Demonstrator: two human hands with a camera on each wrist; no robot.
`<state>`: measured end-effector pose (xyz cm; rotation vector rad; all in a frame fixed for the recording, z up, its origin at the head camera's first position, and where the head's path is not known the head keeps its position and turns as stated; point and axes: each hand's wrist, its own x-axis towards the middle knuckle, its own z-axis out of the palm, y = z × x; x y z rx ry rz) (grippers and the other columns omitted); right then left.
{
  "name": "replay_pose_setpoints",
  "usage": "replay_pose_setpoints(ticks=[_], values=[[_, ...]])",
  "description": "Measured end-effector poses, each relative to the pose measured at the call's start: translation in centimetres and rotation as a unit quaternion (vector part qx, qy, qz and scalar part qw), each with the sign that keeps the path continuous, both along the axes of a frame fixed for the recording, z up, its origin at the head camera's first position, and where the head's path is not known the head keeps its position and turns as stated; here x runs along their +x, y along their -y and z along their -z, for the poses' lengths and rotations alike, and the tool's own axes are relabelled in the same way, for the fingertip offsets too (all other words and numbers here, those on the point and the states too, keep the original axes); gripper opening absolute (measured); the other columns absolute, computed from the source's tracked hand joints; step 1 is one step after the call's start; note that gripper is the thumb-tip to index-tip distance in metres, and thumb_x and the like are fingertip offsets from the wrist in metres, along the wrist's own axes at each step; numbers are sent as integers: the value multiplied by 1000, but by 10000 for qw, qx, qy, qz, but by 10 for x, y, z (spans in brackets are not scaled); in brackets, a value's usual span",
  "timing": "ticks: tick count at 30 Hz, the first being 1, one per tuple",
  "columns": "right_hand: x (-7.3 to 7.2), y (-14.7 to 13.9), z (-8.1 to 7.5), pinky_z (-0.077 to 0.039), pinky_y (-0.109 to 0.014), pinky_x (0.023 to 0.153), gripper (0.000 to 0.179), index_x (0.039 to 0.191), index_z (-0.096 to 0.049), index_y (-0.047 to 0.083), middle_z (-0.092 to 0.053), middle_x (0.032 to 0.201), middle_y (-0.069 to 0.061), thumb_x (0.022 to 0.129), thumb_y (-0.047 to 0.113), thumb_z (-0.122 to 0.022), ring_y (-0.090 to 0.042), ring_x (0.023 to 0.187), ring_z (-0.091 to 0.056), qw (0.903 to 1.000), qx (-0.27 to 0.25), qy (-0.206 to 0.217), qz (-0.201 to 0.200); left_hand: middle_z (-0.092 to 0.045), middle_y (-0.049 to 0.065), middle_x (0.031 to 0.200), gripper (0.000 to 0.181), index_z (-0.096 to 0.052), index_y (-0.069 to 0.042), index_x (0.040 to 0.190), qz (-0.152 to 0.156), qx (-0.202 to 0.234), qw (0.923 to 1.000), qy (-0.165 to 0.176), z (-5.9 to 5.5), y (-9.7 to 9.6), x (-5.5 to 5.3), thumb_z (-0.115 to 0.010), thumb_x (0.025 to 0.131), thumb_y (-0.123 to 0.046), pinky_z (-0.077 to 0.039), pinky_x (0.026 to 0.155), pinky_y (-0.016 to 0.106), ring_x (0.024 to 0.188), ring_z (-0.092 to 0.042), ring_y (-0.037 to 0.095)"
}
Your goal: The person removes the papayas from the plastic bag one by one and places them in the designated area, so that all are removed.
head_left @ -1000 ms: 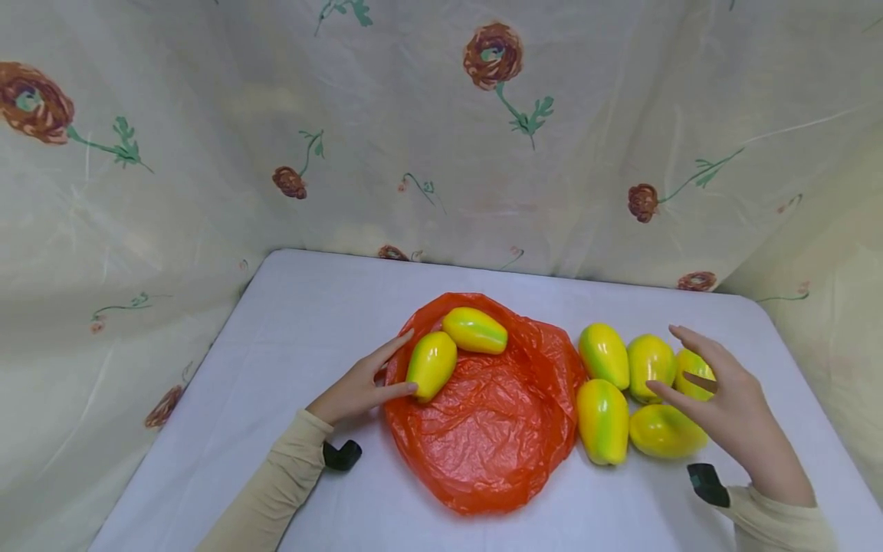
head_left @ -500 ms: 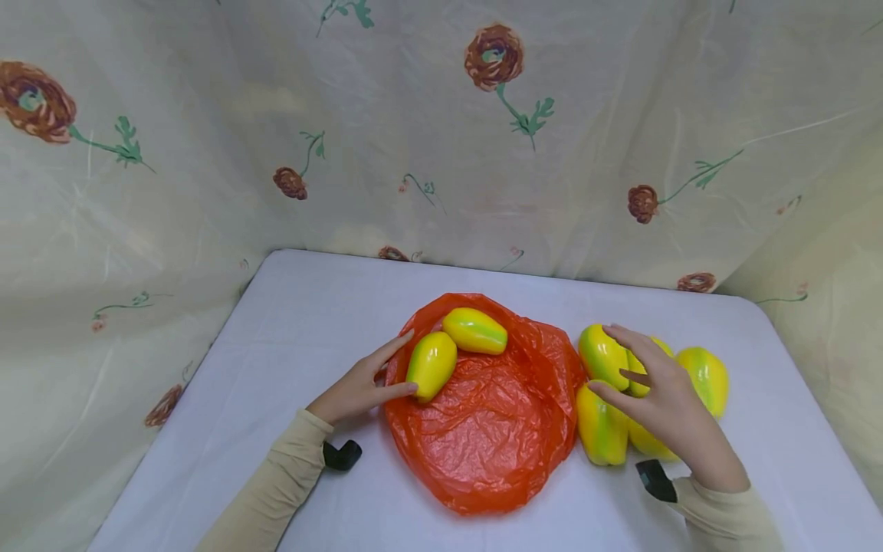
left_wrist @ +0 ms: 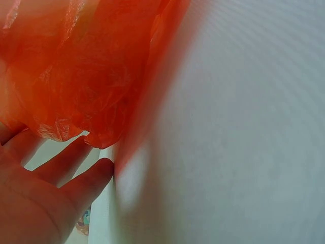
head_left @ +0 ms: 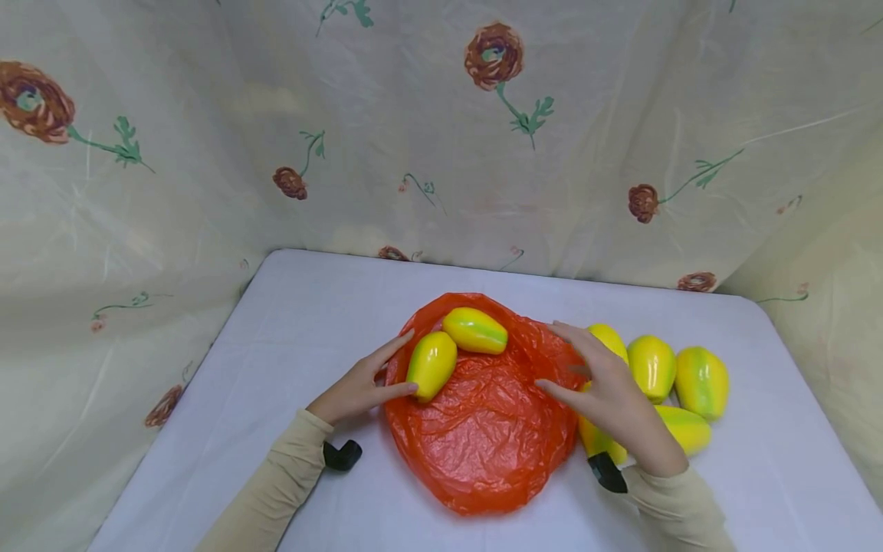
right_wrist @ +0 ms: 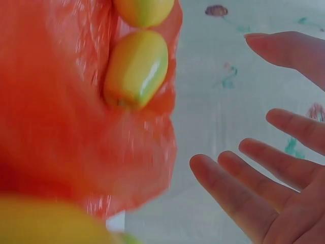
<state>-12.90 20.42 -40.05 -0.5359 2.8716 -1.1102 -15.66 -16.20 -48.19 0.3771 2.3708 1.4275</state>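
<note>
An orange-red plastic bag (head_left: 483,452) lies spread with its mouth open on the white table. Two glossy yellow-green mangoes, one upright on the left (head_left: 432,366) and one lying behind it (head_left: 476,331), rest inside. At the bag's left rim my left hand (head_left: 352,389) has its thumb over the edge; the left wrist view shows its straight fingers (left_wrist: 89,180) along the outside. My right hand (head_left: 614,391), fingers spread and holding nothing, hovers over the bag's right edge. Beneath it, two mangoes are partly hidden, one showing low by the wrist (head_left: 600,441).
To the right of the bag are more mangoes, one in the middle (head_left: 651,368), one at the far right (head_left: 702,383) and one lying in front (head_left: 688,431). A flower-printed curtain (head_left: 441,138) hangs behind and beside the table (head_left: 331,299).
My right hand has moved left, from above the far-right mangoes across to the bag's right edge, fingers still spread. The left hand, bag and mangoes stay in place.
</note>
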Motion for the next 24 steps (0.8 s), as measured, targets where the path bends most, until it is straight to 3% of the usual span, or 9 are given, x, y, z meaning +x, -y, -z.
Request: replay_pose_setpoints(ticks=[9, 18, 24], values=[[-6, 31, 3, -56, -57, 103, 75, 151, -49, 17, -52, 155, -7, 86, 21, -86, -33, 141, -50, 9995, -36, -159, -277, -26, 4, 172, 88, -27, -35, 164, -37, -103, 9999, -48, 1, -1, 0, -77, 91, -46, -42, 120, 52, 157, -31, 33], [-7, 49, 7, -50, -60, 110, 76, 153, -47, 26, -50, 157, 1, 87, 29, -85, -30, 145, -46, 9994, -145, 84, -309, -25, 3, 173, 89, -27, -35, 164, -39, -104, 9999, -15, 0, 0, 0, -77, 91, -45, -41, 120, 52, 158, -29, 33], [-9, 60, 9, -48, -60, 113, 76, 154, -47, 24, -49, 158, 0, 88, 34, -84, -31, 146, -46, 9989, -102, 231, -403, -26, 3, 172, 88, -27, -36, 164, -51, -112, 9999, -6, 0, -1, 0, -77, 91, -46, -41, 120, 53, 157, -31, 33]])
